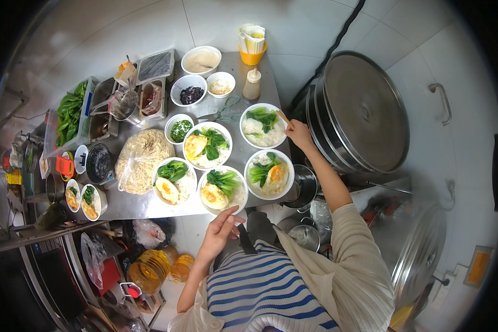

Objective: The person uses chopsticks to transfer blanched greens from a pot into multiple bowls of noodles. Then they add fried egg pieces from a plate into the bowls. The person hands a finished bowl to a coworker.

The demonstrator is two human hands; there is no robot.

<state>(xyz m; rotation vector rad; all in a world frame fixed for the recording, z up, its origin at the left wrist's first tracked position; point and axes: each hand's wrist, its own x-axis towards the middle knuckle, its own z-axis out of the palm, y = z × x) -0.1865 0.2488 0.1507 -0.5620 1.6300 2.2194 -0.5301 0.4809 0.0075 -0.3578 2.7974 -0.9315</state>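
Observation:
My right hand (297,134) is closed around a light-brown wooden utensil (283,118), its exact kind unclear, at the right rim of a white bowl of rice (255,135). Leafy greens (265,117) lie on that rice, and no egg shows there. Below it stands a bowl with greens and a fried egg (275,174). Three similar rice bowls, each with greens and egg, are to its left: a front bowl (235,197), a left bowl (189,180) and a back bowl (222,156). My left hand (220,232) holds nothing, fingers apart, just below the front bowl.
Bagged noodles (144,160), chopped scallions (180,130), scissors (221,113) and a sauce bottle (252,86) share the metal table. Green peppers (72,116) fill a bin at far left. A large round steamer (365,110) stands right, beside my right forearm. Oil jugs (150,270) sit below.

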